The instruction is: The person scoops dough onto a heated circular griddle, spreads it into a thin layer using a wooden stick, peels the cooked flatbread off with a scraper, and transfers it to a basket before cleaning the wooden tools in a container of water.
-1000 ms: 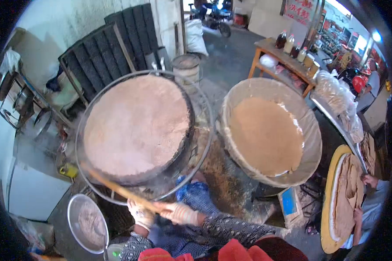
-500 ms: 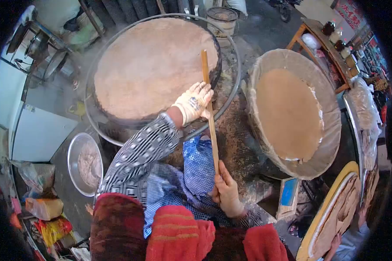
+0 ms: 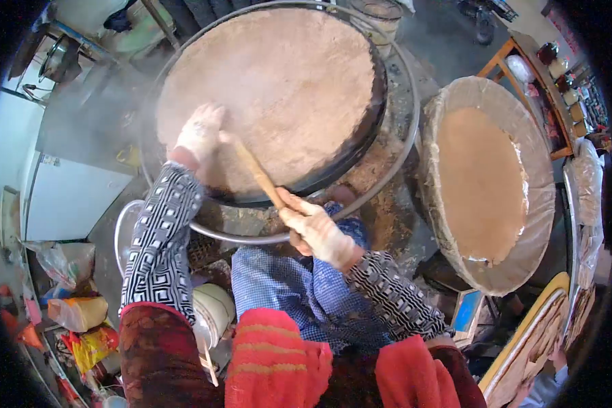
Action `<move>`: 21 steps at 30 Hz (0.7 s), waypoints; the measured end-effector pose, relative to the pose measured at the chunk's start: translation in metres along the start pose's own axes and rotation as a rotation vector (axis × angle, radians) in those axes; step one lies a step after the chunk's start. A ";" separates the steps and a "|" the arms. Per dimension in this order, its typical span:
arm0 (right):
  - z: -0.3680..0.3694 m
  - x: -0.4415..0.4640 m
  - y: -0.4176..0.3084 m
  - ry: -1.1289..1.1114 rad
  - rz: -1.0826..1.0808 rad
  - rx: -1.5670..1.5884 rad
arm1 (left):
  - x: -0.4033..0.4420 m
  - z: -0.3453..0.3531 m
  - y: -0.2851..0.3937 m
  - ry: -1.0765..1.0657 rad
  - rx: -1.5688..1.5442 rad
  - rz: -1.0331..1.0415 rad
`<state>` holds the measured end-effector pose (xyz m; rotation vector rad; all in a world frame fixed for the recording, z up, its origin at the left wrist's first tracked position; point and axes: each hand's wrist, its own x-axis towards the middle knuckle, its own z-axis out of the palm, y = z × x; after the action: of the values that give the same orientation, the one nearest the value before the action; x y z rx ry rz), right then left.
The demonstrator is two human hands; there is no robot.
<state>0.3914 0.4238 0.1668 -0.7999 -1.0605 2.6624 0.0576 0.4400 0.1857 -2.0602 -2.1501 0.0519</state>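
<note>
A round griddle [image 3: 285,88] covered with a broad brown, grainy layer gives off steam ahead of me. My right hand [image 3: 319,230] is wrapped round the near end of a wooden stick [image 3: 257,168], which slants forward and left over the griddle's near edge. My left hand [image 3: 202,131], in a pale glove, is at the griddle's left side, right by the stick's far tip. Steam and blur hide whether its fingers close on the tip. A metal ring [image 3: 406,139] surrounds the griddle.
A large cloth-lined basket [image 3: 483,183] of brown powder stands at right. A round board [image 3: 527,340] leans lower right, beside another person's hand [image 3: 559,355]. A white bucket [image 3: 212,309] is near my left arm. A bottle-laden wooden table [image 3: 523,75] stands far right.
The stick has swung left from nearly upright to slanting over the griddle. My left hand has moved left from its middle to near its tip. My right hand has risen forward, still gripping it.
</note>
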 end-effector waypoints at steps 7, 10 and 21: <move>0.038 -0.002 0.055 0.024 -0.318 -0.882 | -0.168 0.004 -0.021 -0.023 0.021 -0.204; 0.004 -0.069 0.080 0.099 -0.469 -0.898 | -0.163 -0.011 0.046 0.136 -0.061 -0.132; -0.035 -0.155 0.039 0.209 0.022 0.221 | 0.018 -0.010 0.161 0.160 -0.214 0.274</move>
<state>0.5424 0.3630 0.1842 -1.0186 -0.6978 2.5839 0.2176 0.4646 0.1756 -2.3738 -1.8381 -0.3112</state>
